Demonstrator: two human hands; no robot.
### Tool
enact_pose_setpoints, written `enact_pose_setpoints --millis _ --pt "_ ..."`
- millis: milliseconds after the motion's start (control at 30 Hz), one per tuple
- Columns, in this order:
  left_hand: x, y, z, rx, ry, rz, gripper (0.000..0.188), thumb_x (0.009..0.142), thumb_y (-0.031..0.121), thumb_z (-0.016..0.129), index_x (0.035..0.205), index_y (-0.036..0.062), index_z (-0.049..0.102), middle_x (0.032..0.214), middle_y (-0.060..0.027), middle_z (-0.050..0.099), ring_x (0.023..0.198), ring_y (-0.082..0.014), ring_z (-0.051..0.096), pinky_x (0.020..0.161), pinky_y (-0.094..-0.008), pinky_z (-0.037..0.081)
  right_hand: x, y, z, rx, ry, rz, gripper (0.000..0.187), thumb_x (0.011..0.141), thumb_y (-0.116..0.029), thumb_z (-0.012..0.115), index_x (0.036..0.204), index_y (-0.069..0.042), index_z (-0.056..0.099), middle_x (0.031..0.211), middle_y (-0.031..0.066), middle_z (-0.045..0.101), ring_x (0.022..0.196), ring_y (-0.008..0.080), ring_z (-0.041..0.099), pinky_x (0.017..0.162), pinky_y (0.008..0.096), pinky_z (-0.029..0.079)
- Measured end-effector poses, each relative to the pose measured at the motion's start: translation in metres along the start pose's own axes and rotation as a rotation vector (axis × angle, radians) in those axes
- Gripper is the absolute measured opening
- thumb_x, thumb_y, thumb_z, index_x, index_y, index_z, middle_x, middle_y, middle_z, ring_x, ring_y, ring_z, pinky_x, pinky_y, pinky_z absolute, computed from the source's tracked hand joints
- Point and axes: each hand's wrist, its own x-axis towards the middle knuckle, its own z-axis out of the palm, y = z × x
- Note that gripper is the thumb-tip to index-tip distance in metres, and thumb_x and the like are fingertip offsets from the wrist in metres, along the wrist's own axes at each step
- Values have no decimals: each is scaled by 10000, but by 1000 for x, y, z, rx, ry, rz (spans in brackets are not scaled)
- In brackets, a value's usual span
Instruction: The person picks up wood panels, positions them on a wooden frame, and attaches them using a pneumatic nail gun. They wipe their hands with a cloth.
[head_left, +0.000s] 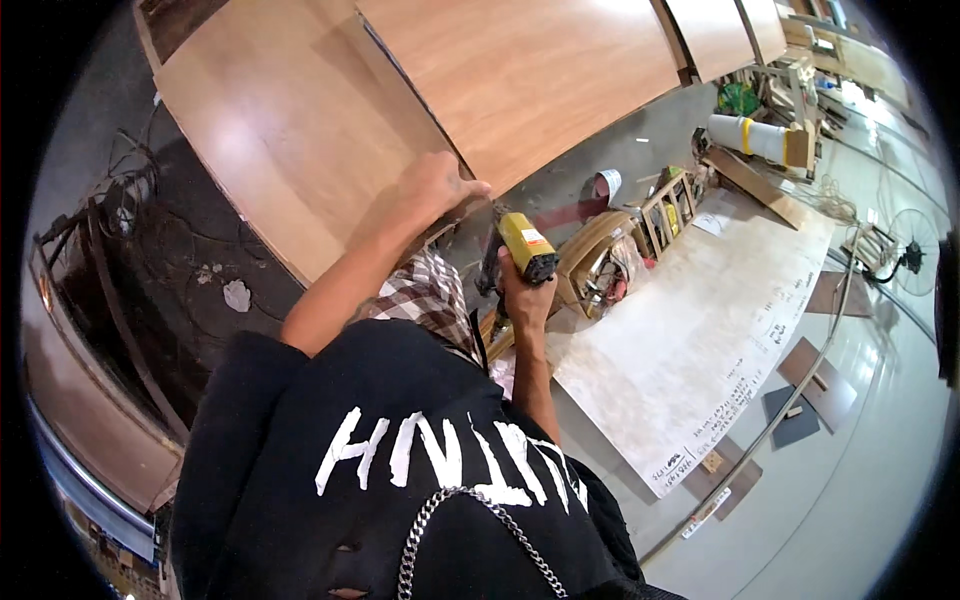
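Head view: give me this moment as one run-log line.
left hand: at corner of brown panel | right hand: gripping yellow power tool | aim: toward panel

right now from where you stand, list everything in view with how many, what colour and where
wood panels: at least four, light brown, upper left to upper right
power tool: one, yellow and black, centre
large sheet: one, white with dark handwriting, right
plank: one, brown, upper right
tub: at least one, white with yellow band, upper right
fan: one, partly dark, far right
flat pieces: several, brown and grey, lower right
crumpled scrap: one, whitish, left
checked cloth: one, brown and white, centre
neck chain: one, silver, bottom
shirt: one, black with white lettering, bottom
left hand: one, bare, by a panel corner
right hand: one, bare, gripping the tool
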Motion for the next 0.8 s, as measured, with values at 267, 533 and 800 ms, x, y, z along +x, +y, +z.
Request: enact_pose_setpoints --millis 267,533,800 --pt "2 -3 0 -21 51 82 651 697 597 765 654 -40 640 613 -241 588 573 -356 614 552 -434 453 -3 -13 1 -40 -20 22 365 869 -237 732 1054 70 666 870 103 710 777 147 646 713 298 508" --pt "6 -1 3 14 23 9 647 681 592 780 643 -37 634 612 -231 593 574 -338 616 547 -426 447 -1 -10 3 -71 0 -67 346 870 -227 725 1041 68 667 873 131 717 779 175 668 705 310 511" --pt "4 0 5 51 5 19 615 701 576 770 686 -28 658 670 -221 633 646 -336 648 596 -418 482 -8 -18 15 -164 82 -187 292 856 -194 716 1003 54 673 827 178 708 770 228 702 694 331 522"
